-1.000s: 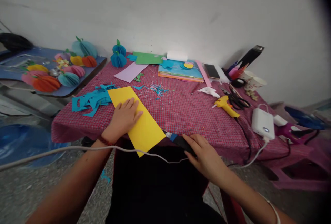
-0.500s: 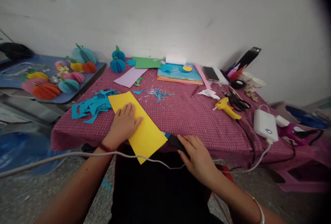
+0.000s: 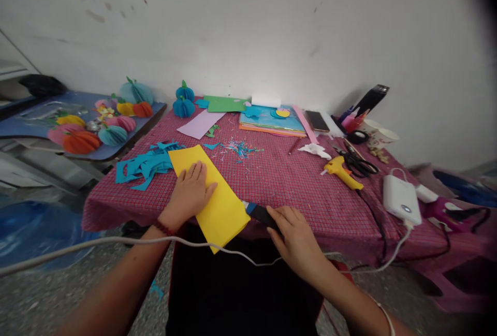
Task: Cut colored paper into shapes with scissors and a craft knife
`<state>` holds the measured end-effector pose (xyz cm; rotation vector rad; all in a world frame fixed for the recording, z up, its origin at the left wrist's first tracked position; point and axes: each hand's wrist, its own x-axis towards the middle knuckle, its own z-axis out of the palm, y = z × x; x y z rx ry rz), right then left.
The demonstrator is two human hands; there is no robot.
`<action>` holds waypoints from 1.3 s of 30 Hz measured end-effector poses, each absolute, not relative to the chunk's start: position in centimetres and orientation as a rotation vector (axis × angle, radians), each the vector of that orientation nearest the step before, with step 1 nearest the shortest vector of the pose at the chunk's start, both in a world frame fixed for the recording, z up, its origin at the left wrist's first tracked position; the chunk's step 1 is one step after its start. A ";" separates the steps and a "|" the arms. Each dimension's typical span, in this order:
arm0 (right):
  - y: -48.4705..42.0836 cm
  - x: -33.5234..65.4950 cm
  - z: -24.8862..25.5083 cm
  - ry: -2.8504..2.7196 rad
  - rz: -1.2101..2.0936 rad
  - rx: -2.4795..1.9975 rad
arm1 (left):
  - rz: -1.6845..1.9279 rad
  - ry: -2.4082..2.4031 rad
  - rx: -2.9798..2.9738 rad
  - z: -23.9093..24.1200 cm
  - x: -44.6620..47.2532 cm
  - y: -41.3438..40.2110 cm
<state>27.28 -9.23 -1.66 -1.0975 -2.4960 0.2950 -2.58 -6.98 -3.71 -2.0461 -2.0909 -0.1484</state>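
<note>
Folded yellow paper [image 3: 219, 199] lies slantwise across the table's front edge, one corner hanging over. My left hand [image 3: 192, 191] rests flat on it with the fingers stretched out, pressing it to the cloth. In my right hand [image 3: 295, 237] is a utility knife [image 3: 264, 216] with a black handle and a blue band. Its pale tip touches or sits just beside the paper's right edge; the exact contact is too small to tell. Left of the paper is a pile of blue paper scraps [image 3: 149, 165].
A white cable [image 3: 128, 241] runs across in front of my forearms. To the right lie a yellow glue gun [image 3: 341, 171], scissors [image 3: 359, 162] and a white power bank [image 3: 402, 199]. Paper sheets [image 3: 272, 118] are stacked at the back. Paper pumpkins [image 3: 81, 142] stand on the blue table at left.
The view has tilted slightly upward, so the table sits lower in it. The knife's tip has shifted a little, showing more at the paper's edge. My left hand stays on the paper.
</note>
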 end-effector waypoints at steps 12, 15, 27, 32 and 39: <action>-9.0 27.6 -2.1 -2.495 0.234 -1.131 | -0.165 -2.056 -2.074 -3.7 -2.8 -7.1; -9.0 26.7 -2.1 -2.501 0.196 -1.130 | -0.164 -2.050 -2.065 -3.7 -2.7 -7.1; -8.7 26.3 -2.6 -2.447 0.209 -1.165 | -0.140 -2.071 -2.067 -3.7 -2.7 -7.1; -8.5 25.5 -2.4 -2.472 0.202 -1.179 | -0.177 -2.079 -2.061 -4.0 -2.8 -7.0; -7.8 24.0 -2.0 -2.487 0.212 -1.168 | -0.174 -2.080 -2.067 -3.8 -2.6 -7.1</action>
